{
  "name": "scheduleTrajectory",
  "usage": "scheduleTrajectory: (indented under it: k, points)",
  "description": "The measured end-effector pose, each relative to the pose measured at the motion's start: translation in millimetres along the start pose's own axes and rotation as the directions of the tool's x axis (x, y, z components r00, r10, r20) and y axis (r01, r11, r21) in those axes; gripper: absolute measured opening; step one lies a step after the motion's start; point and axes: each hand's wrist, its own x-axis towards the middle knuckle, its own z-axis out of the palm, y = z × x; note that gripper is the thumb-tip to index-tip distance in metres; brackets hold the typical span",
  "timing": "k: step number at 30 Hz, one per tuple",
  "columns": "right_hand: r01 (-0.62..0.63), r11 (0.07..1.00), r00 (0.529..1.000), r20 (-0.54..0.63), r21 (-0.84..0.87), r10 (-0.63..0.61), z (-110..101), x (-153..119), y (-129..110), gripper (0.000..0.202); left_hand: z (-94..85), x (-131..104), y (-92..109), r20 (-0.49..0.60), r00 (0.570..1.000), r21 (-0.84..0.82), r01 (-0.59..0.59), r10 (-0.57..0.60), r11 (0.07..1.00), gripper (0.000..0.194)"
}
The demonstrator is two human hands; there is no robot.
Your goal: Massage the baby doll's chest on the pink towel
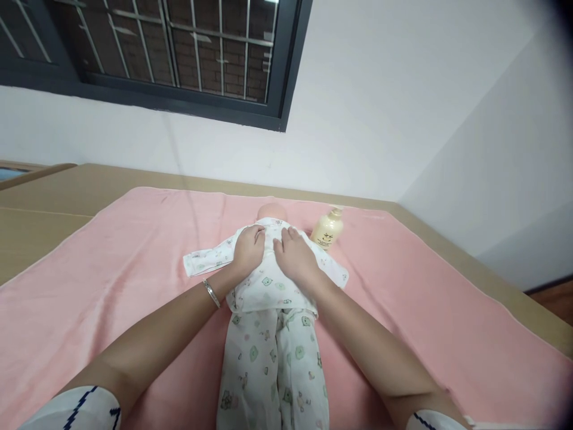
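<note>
A baby doll [268,286] in white pyjamas with small green and pink prints lies stretched out in front of me, its bald head [271,211] at the far end. Both sleeves spread out to the sides, and no doll hands show at their ends. My left hand [249,249] rests on the left of its upper body, fingers laid on the cloth. On the other side, my right hand [295,255] lies flat with the fingers a little apart. Neither hand grips anything that I can see. A silver bangle [211,293] circles my left wrist.
Under the doll spreads a pink blanket [147,286] over a light wooden surface [49,230]. A pale yellow pump bottle [328,229] stands just beyond the doll's right-hand sleeve. Behind are a white wall [358,107] and a dark-framed window [179,98] with bars.
</note>
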Motion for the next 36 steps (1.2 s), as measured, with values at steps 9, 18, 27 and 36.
scheduleTrajectory:
  k: [9,18,27,36]
  points:
    - [0.218,0.966,0.976,-0.015,0.138,-0.218,0.9,5.5,7.3,0.047,-2.2,-3.8,15.5,0.172,0.984,0.299,-0.086,0.035,0.950,0.047]
    - [0.045,0.998,0.999,-0.024,-0.052,-0.046,-5.7,-5.2,-4.6,0.044,4.0,-1.5,14.8,0.189,0.982,0.318,-0.088,0.027,0.944,0.045]
    - [0.044,0.998,0.999,-0.001,0.039,-0.044,-8.1,4.3,4.3,0.039,2.7,-15.1,29.0,0.187,0.979,0.459,-0.155,0.075,0.875,0.047]
    - [0.119,0.990,0.993,0.012,-0.080,-0.118,-9.4,-14.0,-13.6,0.042,-6.6,7.5,19.0,0.291,0.954,0.386,-0.191,0.077,0.902,0.038]
